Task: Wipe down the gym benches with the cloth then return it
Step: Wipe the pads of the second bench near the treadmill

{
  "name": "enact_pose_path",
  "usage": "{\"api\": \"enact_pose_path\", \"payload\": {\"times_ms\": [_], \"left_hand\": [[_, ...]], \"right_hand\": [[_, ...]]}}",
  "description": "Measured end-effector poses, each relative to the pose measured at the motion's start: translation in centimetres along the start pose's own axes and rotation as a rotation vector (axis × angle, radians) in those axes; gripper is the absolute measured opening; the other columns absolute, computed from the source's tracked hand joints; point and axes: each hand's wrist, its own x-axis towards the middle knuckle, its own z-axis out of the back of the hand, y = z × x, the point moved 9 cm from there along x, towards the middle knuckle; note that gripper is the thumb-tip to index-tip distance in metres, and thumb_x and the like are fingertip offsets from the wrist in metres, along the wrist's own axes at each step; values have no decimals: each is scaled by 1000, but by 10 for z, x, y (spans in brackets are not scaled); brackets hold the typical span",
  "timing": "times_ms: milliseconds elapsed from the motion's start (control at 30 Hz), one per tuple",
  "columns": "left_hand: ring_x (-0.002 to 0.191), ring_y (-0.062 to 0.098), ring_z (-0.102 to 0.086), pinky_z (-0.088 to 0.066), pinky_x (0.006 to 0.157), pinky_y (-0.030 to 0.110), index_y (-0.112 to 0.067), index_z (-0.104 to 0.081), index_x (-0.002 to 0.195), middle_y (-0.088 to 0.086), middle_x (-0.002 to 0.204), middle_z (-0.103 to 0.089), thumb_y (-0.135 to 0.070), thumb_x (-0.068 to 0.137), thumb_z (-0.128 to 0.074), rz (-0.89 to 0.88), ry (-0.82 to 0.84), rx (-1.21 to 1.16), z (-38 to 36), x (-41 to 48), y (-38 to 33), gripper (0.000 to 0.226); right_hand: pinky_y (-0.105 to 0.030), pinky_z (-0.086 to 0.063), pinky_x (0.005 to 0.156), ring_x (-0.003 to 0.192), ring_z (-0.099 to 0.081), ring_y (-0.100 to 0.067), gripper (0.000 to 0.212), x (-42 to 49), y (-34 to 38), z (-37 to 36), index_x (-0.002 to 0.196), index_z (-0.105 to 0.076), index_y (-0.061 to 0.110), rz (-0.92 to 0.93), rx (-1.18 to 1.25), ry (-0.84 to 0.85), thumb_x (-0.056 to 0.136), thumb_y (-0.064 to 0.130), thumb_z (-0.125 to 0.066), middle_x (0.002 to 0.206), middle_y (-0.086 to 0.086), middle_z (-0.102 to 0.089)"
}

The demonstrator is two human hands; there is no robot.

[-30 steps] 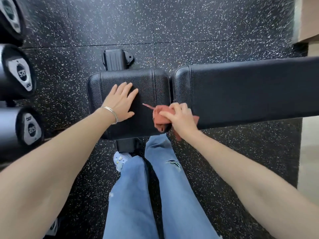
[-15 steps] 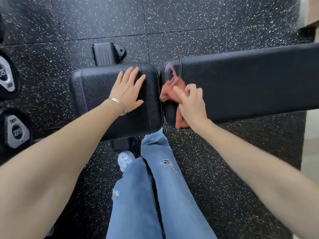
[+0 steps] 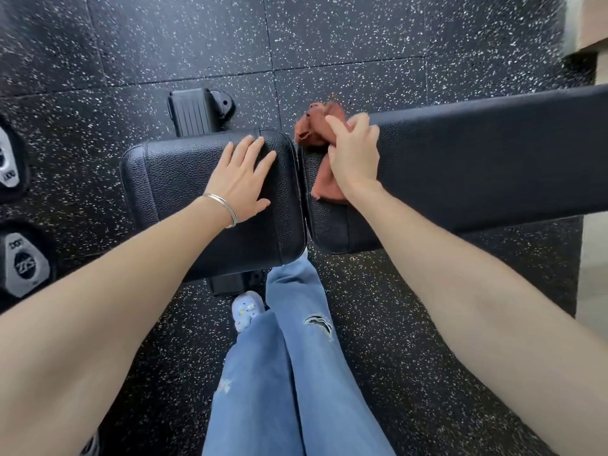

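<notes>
A black padded gym bench lies across the view in two parts: a short seat pad (image 3: 171, 179) on the left and a long back pad (image 3: 493, 166) running off to the right. My left hand (image 3: 241, 179) rests flat on the seat pad, fingers spread, a silver bangle on the wrist. My right hand (image 3: 355, 153) presses a crumpled rust-red cloth (image 3: 312, 126) onto the left end of the long pad, near its far edge. Part of the cloth sticks out below my palm.
Speckled black rubber floor (image 3: 362, 44) surrounds the bench. The bench's black foot with a wheel (image 3: 197, 110) sits beyond the seat pad. Dumbbell ends (image 3: 26, 264) line the left edge. My jeans-clad legs (image 3: 296, 373) and a shoe stand close to the bench's near side.
My right hand has swept the cloth from the near edge at the gap between the pads up to the far edge of the long pad. My left hand has stayed on the seat pad.
</notes>
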Motion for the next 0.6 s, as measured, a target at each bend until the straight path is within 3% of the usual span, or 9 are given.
{"api": "enact_pose_path", "payload": {"times_ms": [100,300,600], "left_hand": [[146,32,-6,-7,119,47,-14,-12,150,16,157,-8,-49,84,-60,-20,27,18,1,-9,-6,89],[145,33,-12,-11,118,44,-14,-11,150,16,157,-12,-50,86,-56,-34,49,48,21,-45,-22,86],[142,32,-20,-12,117,47,-17,-24,147,14,152,-26,-52,87,-48,-30,-170,53,137,-154,-34,74]], "right_hand": [[-39,-43,75,107,-38,-32,49,-55,-28,-13,135,-46,28,4,23,62,90,12,-56,122,-12,-41],[-41,-44,85,107,-38,-33,43,-147,-50,-21,133,-48,28,4,-64,284,93,13,-48,122,-11,-39],[-44,-46,82,106,-42,-36,48,-179,61,133,127,-45,23,263,-322,116,84,20,-67,124,-14,-39]]}}
